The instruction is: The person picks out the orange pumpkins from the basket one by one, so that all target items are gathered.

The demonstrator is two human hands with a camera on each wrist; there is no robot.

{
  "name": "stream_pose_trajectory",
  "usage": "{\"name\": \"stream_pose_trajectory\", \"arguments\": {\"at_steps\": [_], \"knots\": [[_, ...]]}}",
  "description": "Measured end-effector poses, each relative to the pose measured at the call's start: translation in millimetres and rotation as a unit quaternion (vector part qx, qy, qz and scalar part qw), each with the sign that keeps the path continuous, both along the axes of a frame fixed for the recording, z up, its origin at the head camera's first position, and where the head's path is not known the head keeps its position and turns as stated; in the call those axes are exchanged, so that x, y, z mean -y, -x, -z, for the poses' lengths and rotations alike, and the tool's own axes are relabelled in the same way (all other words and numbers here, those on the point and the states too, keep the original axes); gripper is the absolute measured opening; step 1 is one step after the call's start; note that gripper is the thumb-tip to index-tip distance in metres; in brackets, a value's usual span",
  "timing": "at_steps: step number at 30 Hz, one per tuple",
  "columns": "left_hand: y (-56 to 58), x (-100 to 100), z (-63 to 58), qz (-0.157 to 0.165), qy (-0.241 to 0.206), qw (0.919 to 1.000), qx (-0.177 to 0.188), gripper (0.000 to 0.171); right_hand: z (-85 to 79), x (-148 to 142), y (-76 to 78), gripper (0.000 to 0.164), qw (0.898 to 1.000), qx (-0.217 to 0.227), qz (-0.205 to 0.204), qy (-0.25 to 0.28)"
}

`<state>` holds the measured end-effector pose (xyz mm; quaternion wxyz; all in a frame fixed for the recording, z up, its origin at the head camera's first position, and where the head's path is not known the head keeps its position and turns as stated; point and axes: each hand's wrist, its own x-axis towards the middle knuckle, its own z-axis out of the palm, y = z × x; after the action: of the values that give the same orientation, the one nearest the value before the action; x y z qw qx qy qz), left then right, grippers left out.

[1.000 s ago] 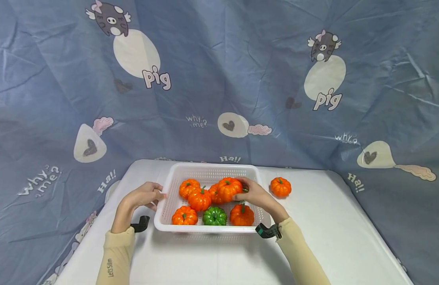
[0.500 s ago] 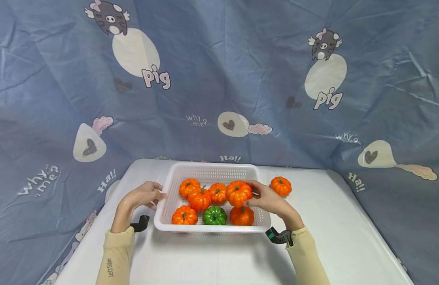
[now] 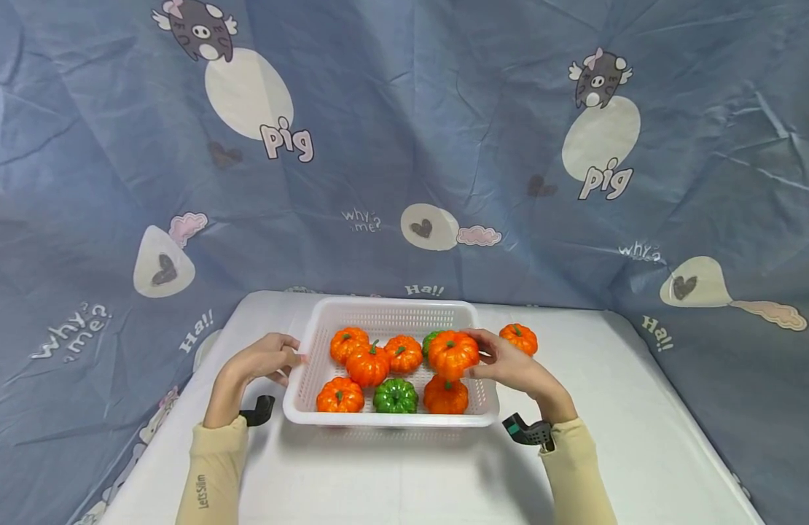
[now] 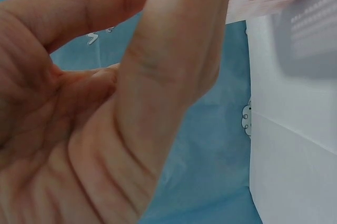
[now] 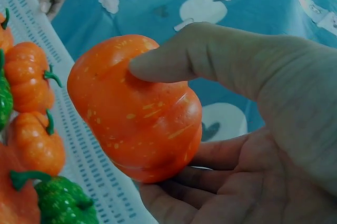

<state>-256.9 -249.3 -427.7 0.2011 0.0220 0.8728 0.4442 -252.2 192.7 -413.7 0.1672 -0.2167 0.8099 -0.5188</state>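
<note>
My right hand (image 3: 509,361) grips an orange toy pumpkin (image 3: 453,356) at its right side, thumb on the near side and fingers behind it. In the right wrist view, the pumpkin (image 5: 137,113) fills the space between thumb and curled fingers, up beside the basket wall. It hangs over the right part of a white plastic basket (image 3: 391,420), partly covering another orange pumpkin (image 3: 446,397) and a green one (image 3: 428,340). At the basket's left rim, my left hand (image 3: 267,359) holds the edge, thumb on the rim and fingers outside.
Inside the basket lie several more orange pumpkins (image 3: 368,368) and a green pumpkin (image 3: 396,397) near the front. One orange pumpkin (image 3: 519,338) sits on the white table (image 3: 641,408), right of the basket. A blue patterned cloth (image 3: 378,146) hangs behind.
My right hand has carried the orange pumpkin rightward above the basket, uncovering an orange pumpkin in the middle and part of a green one. The left hand stays at the rim.
</note>
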Motion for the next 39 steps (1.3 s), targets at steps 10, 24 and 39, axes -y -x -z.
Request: {"name": "stream_pose_trajectory", "arguments": {"at_steps": [10,24,39], "knots": [[0.6,1,0.3,0.002,-0.002,1.0000,-0.003,0.057,-5.9,-33,3.9,0.071,0.999,0.002,0.033,0.012],[0.0,0,0.3,0.000,-0.005,1.0000,-0.001,0.057,-3.8,-94,5.5,0.070,0.994,-0.022,0.108,0.024],[-0.5,0,-0.6,0.002,0.001,1.0000,-0.002,0.058,7.6,-126,10.6,0.071,0.982,-0.024,0.177,0.057]]}}
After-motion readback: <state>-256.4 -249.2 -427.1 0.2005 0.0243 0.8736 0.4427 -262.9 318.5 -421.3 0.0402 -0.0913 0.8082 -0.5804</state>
